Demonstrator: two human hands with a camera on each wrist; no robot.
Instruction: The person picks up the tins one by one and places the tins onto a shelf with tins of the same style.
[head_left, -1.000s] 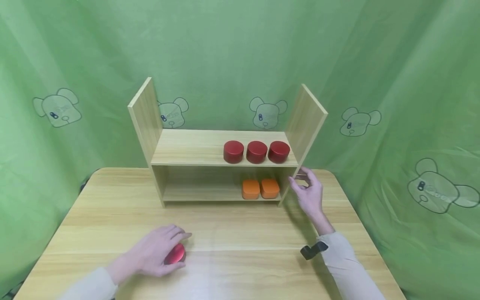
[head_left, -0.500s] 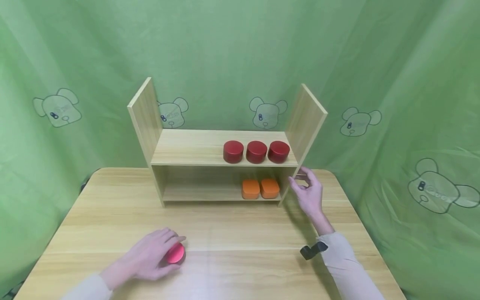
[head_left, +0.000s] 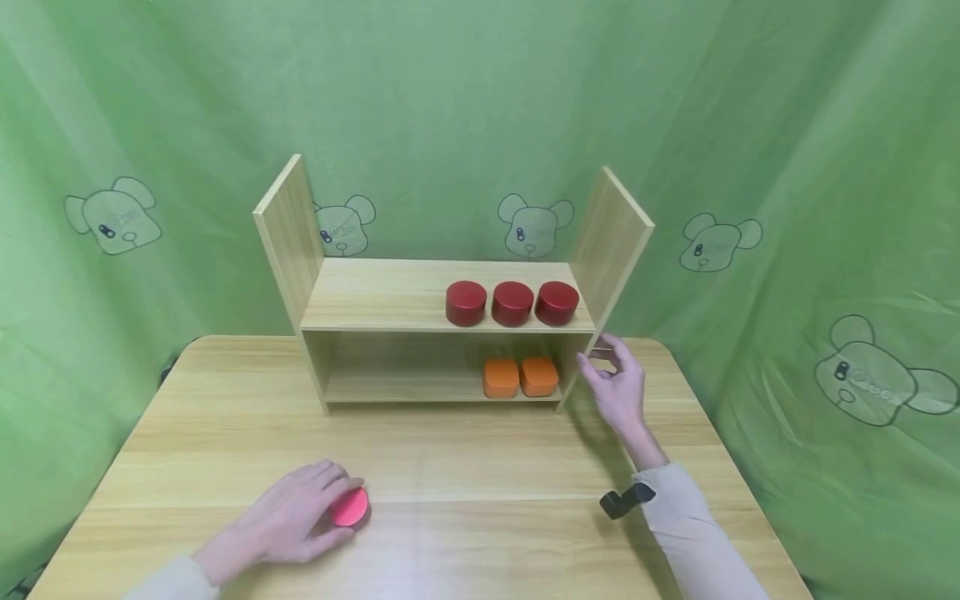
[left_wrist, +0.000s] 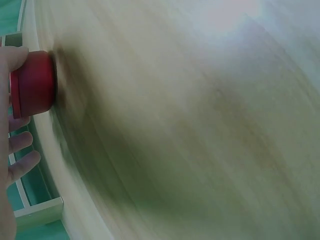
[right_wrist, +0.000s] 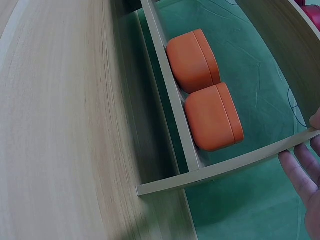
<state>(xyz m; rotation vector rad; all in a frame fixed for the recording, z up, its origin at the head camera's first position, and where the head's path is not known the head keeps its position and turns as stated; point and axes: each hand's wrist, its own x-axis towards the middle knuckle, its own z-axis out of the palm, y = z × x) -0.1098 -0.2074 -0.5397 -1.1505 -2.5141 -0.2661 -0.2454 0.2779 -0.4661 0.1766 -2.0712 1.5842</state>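
Observation:
My left hand (head_left: 292, 517) is low on the table at the left, with thumb and forefinger around a round red tin (head_left: 350, 507). In the left wrist view this red tin (left_wrist: 37, 82) stands on its base, lid facing away from the table; the other fingers are spread beside it. My right hand (head_left: 617, 387) holds the right side panel of a wooden two-tier shelf (head_left: 375, 325). Right wrist view: thumb on one side of the panel (right_wrist: 240, 162), fingers (right_wrist: 297, 175) on the other.
Three red tins (head_left: 512, 303) line the upper shelf's right half. Two orange rounded-square tins (head_left: 501, 378) sit below them, at the right of the lower tier. The wooden table (head_left: 465, 475) extends to a green curtain (head_left: 450, 108) behind.
My left hand has drawn back slightly to the lower left around the red tin, which stays nearly in place and whose lid now shows more. The right hand has kept still.

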